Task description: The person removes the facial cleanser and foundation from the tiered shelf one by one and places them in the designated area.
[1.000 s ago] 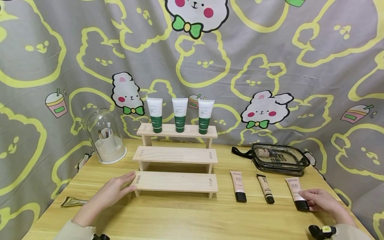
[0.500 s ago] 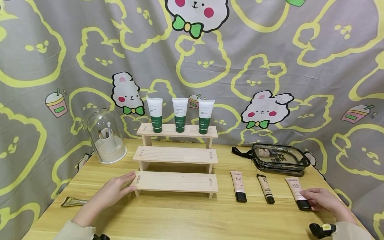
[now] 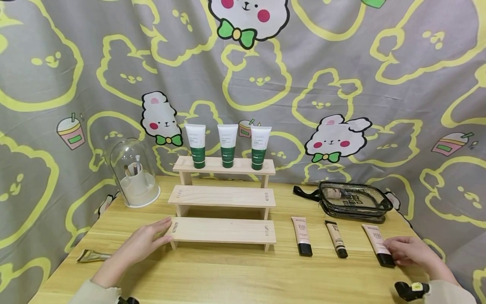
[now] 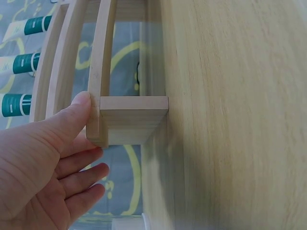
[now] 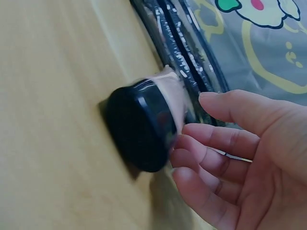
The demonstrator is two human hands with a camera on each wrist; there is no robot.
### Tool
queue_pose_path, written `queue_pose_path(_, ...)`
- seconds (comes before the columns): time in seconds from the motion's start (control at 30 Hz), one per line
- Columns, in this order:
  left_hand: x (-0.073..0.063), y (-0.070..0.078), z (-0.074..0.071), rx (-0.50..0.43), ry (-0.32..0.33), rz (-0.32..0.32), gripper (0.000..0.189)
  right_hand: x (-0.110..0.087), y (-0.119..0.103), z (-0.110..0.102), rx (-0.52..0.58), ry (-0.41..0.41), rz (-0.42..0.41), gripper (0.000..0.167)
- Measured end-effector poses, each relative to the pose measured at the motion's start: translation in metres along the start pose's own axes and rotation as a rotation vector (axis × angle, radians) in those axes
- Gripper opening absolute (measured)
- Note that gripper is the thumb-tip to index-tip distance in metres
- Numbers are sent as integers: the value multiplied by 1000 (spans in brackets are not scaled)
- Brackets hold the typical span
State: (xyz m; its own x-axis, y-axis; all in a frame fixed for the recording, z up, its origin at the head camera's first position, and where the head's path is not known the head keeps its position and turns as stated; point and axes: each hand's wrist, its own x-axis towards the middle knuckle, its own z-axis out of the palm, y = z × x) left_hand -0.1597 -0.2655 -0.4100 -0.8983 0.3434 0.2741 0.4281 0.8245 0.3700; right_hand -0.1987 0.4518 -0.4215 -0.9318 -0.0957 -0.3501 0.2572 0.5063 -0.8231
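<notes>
My left hand (image 3: 143, 241) holds the left end of the lowest step of a three-tier wooden display stand (image 3: 224, 230). In the left wrist view, the thumb lies against the board (image 4: 98, 62) and the index finger is partly hidden behind it. At the right, my right hand (image 3: 410, 253) is beside a pink BB cream tube (image 3: 376, 240) with a black cap, which lies on the table. Seen from the right wrist, the fingertips (image 5: 184, 143) are right at the tube's side and the thumb stands apart from it. Three white-and-green tubes (image 3: 228, 145) stand cap-down on the top step.
Another pink BB cream tube (image 3: 301, 236) and a slim beige tube (image 3: 336, 238) lie right of the stand. Behind them is a clear zip pouch (image 3: 355, 215) with black trim. A domed brush holder (image 3: 136, 181) stands at the back left, with a gold tube-like item (image 3: 91, 255) nearer.
My right hand has shifted slightly right, its thumb coming off the top of the BB cream tube. The tube's capped end has swung a little to the right. The left hand stays put.
</notes>
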Motion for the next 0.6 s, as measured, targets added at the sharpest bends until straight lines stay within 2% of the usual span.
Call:
queue_pose_path(0.2,0,1,0,-3,-2,4,47,-6,-21,-4,-91,86,-55,49)
queue_pose_path(0.3,0,1,0,-1,-2,4,47,-7,-39,-1,-158,137,-128,54)
queue_pose_path(0.5,0,0,0,-2,-8,-3,48,3,-87,17,-250,190,-294,55)
queue_pose_path(0.6,0,0,0,-7,-8,-6,48,13,-116,30,-289,193,-333,53)
